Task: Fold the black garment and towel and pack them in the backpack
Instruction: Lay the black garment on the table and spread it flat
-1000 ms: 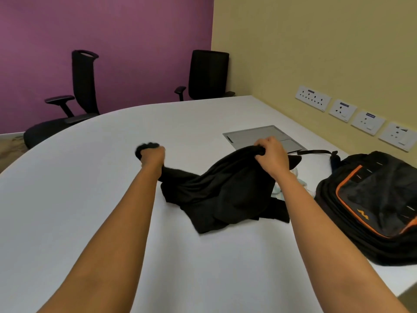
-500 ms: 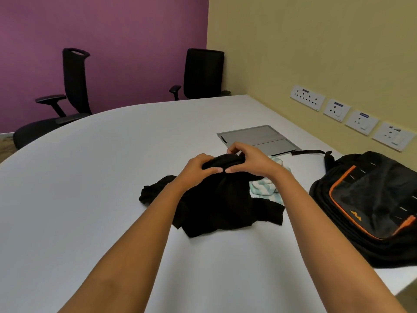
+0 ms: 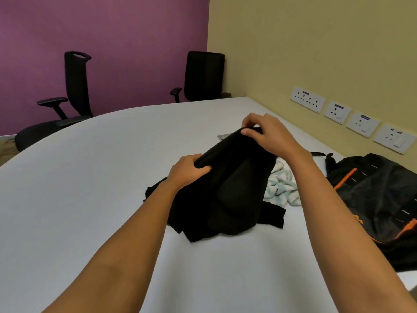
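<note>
The black garment (image 3: 228, 195) is lifted off the white table (image 3: 90, 188) along its top edge, while its lower part still drapes on the surface. My left hand (image 3: 188, 171) grips that edge low on the left. My right hand (image 3: 268, 134) pinches the same edge higher and farther back. A white and pale-blue striped towel (image 3: 282, 186) lies crumpled just right of the garment, partly hidden behind it and my right forearm. The black backpack (image 3: 379, 202) with orange trim lies flat at the table's right edge.
Two black office chairs (image 3: 74, 93) (image 3: 203, 75) stand past the table's far edge. Wall sockets (image 3: 352, 116) line the yellow wall on the right. A grey floor-box lid (image 3: 222, 137) in the table peeks out behind the garment.
Both hands have raised the garment's top edge and moved apart along it. The right hand went up and back, and the cloth now hangs taller between them.
</note>
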`<state>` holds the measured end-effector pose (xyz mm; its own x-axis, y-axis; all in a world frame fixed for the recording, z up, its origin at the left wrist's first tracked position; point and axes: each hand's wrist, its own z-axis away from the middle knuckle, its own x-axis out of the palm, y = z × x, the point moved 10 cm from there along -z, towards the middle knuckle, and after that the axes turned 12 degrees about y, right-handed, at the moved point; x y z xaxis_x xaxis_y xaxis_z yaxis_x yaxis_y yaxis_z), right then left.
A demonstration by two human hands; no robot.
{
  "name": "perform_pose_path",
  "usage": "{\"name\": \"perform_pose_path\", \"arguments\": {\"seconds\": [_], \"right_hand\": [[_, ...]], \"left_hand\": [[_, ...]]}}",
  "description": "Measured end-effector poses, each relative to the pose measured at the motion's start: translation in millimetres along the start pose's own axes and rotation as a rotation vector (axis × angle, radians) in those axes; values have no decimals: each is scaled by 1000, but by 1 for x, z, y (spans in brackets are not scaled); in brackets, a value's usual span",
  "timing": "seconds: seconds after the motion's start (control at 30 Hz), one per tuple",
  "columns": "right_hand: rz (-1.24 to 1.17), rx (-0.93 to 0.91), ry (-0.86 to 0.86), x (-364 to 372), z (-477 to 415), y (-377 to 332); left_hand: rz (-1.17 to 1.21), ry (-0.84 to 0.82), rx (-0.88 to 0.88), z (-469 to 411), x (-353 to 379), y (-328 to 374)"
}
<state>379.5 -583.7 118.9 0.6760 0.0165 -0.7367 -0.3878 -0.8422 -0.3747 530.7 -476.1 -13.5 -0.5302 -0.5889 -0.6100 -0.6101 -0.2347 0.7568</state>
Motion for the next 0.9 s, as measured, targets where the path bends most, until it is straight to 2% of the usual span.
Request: {"name": "perform_pose_path", "arguments": {"seconds": [0.13, 0.2, 0.3, 0.4, 0.5, 0.63, 0.7, 0.73, 0.77, 0.83, 0.9], "right_hand": [[184, 188, 418, -62, 0, 38], [222, 275, 558, -80, 7, 51], [239, 399, 665, -87, 15, 67], [262, 477, 634, -80, 16, 82], [286, 438, 534, -68, 1, 84], [114, 396, 774, -92, -27, 63], [41, 317, 815, -95, -36, 50], [-22, 289, 809, -93, -36, 48], [-108, 285, 795, -88, -31, 49], [-283, 347, 721, -63, -13, 63], [-352, 491, 517, -19, 13, 84]], "left_hand": [[-215, -9, -67, 5, -21, -38], [-292, 11, -85, 3, -34, -49], [-385, -3, -111, -6, -48, -56], [-500, 14, -140, -21, -74, -59], [-548, 240, -127, -43, -128, -37], [-570, 682, 33, -60, -213, 35], [-542, 791, 52, -55, -239, 54], [-518, 766, 33, -55, -245, 53], [-514, 664, -3, -54, -243, 47], [-571, 265, -137, -50, -212, 9], [-642, -227, -321, -21, -161, -49]]}}
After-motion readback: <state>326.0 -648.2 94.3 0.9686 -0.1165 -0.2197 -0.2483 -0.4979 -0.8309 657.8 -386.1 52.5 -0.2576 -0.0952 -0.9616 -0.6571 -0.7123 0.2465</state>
